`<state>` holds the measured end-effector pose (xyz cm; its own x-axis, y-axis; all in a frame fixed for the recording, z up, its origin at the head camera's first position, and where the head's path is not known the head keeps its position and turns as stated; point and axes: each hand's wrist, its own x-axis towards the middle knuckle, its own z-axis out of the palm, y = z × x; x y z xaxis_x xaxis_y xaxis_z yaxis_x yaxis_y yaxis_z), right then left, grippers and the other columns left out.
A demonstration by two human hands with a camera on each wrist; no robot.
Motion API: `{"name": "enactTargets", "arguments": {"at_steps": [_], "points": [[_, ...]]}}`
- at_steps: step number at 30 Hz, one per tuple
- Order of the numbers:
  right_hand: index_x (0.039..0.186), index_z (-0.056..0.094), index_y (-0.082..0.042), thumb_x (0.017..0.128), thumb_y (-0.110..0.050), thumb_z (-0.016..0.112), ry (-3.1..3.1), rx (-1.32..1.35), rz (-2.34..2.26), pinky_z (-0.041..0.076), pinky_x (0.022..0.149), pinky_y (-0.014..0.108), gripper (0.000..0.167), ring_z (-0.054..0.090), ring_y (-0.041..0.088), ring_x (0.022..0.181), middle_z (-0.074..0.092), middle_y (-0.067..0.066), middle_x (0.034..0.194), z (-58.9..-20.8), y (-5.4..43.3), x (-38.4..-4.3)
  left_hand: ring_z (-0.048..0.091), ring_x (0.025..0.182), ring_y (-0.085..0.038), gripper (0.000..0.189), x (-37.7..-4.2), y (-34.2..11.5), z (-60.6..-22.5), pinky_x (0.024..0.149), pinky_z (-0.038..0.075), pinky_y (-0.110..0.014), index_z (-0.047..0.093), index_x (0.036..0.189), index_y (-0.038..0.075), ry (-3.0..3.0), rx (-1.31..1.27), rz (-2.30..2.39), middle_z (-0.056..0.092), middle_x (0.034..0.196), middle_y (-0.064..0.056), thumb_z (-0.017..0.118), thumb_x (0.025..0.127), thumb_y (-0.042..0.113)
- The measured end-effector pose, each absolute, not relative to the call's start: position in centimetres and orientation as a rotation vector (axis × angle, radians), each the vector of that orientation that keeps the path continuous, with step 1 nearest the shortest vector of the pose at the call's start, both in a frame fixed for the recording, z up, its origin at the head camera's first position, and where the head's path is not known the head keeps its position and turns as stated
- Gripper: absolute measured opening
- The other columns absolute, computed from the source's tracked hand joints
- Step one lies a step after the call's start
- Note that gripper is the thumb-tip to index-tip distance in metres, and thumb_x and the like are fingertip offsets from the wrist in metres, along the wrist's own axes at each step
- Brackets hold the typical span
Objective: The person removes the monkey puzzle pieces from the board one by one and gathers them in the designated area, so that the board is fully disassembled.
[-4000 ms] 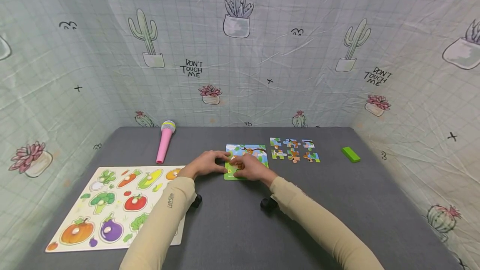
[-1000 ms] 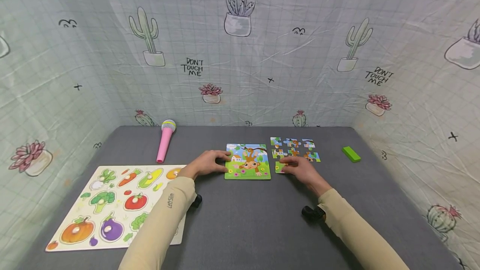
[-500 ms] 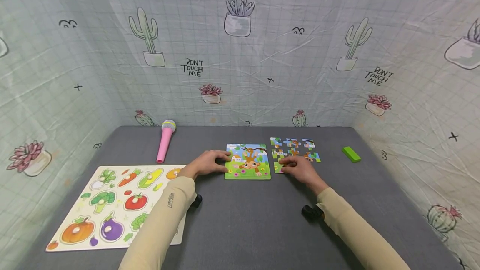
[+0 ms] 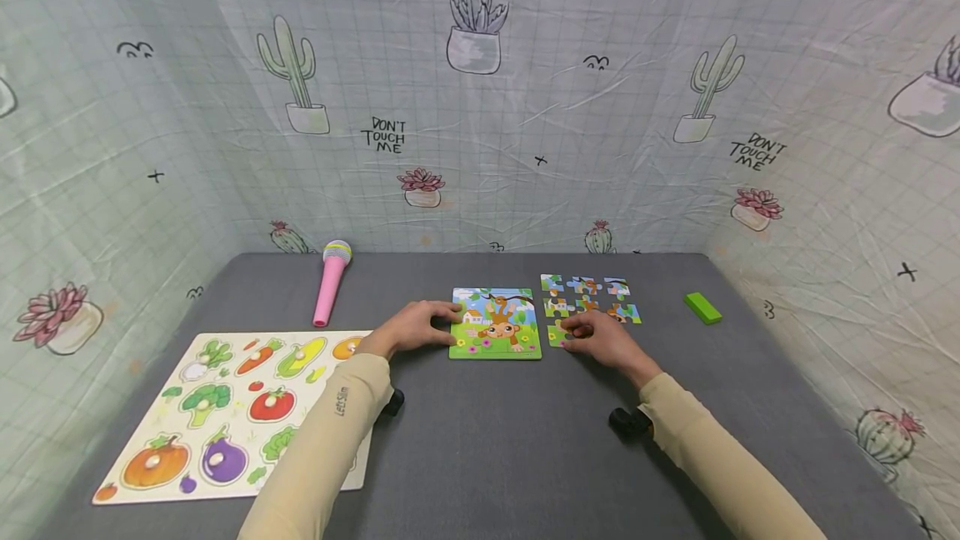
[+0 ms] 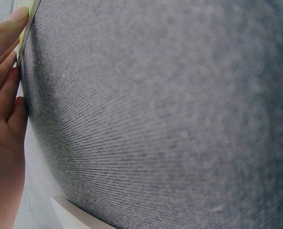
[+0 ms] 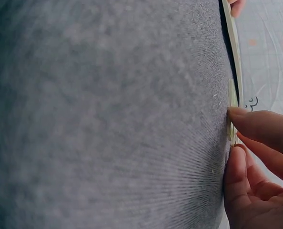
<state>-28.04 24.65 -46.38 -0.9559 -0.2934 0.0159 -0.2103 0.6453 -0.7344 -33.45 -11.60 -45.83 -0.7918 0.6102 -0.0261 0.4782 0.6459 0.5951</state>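
In the head view, a small square puzzle board (image 4: 495,330) with a monkey picture lies flat on the dark table. My left hand (image 4: 408,327) touches its left edge with spread thumb and fingers. In the left wrist view, the thumb (image 5: 16,18) lies at the board's edge and the other fingers extend fairly straight. To the right of the board, my right hand (image 4: 606,342) pinches a green jigsaw piece (image 4: 555,335) between thumb and fingers, low on the table. Several loose jigsaw pieces (image 4: 555,307) lie in rows just behind it, partly covered by the right hand.
A vegetable peg board (image 4: 247,407) lies at front left, partly under my left forearm. Behind it is a pink toy microphone (image 4: 328,286). A green block (image 4: 702,308) lies at far right. Patterned cloth walls (image 4: 480,132) enclose the back and sides of the table.
Four seconds ago my right hand was over the puzzle board; it has since moved right, where a green piece now lies before the rows. Lately that piece shifted slightly left. The left hand stays put.
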Motion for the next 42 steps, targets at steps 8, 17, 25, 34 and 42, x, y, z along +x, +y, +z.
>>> {"name": "enactTargets", "arguments": {"at_steps": [8, 17, 25, 34, 42], "points": [[0.123, 0.065, 0.001, 0.090, -0.011, 0.071, 2.781, -0.442, -1.181, 0.050, 0.089, 0.047, 0.036, 0.059, 0.032, 0.106, 0.062, 0.017, 0.121, -46.3, 24.6, -28.0, 0.039, 0.138, -0.031, 0.040, -33.4, -11.6, -45.7, 0.113, 0.032, -0.049, 0.069, 0.123, 0.009, 2.634, 0.903, 0.871, 0.050, 0.146, -0.006, 0.075, 0.087, 0.024], [0.123, 0.066, 0.000, 0.091, -0.014, 0.070, 2.761, -0.409, -1.194, 0.051, 0.087, 0.046, 0.035, 0.059, 0.030, 0.105, 0.063, 0.015, 0.119, -46.1, 24.5, -28.1, 0.039, 0.138, -0.031, 0.041, -33.0, -11.6, -45.3, 0.113, 0.031, -0.049, 0.068, 0.124, 0.007, 2.630, 0.904, 0.873, 0.049, 0.146, -0.007, 0.075, 0.087, 0.023], [0.131, 0.060, -0.002, 0.095, -0.021, 0.065, 2.716, -0.298, -1.269, 0.050, 0.079, 0.043, 0.041, 0.061, 0.029, 0.098, 0.063, 0.017, 0.116, -44.2, 23.6, -28.2, 0.041, 0.137, -0.030, 0.040, -33.1, -11.5, -45.8, 0.112, 0.033, -0.047, 0.069, 0.122, 0.006, 2.662, 0.933, 0.893, 0.051, 0.145, -0.007, 0.075, 0.086, 0.023], [0.132, 0.059, 0.001, 0.097, -0.019, 0.061, 2.600, -0.507, -1.304, 0.053, 0.086, 0.045, 0.040, 0.057, 0.036, 0.114, 0.057, 0.021, 0.133, -43.6, 19.5, -28.4, 0.043, 0.136, -0.029, 0.040, -32.7, -11.3, -46.0, 0.112, 0.034, -0.046, 0.070, 0.120, 0.005, 2.688, 0.957, 0.937, 0.052, 0.144, -0.008, 0.075, 0.086, 0.025], [0.131, 0.059, 0.003, 0.098, -0.017, 0.061, 2.553, -0.624, -1.276, 0.053, 0.085, 0.041, 0.039, 0.060, 0.035, 0.113, 0.059, 0.019, 0.129, -44.3, 16.6, -29.0, 0.042, 0.137, -0.030, 0.040, -32.5, -11.2, -45.9, 0.112, 0.034, -0.047, 0.069, 0.122, 0.005, 2.676, 0.926, 0.929, 0.051, 0.145, -0.007, 0.075, 0.087, 0.024]]}}
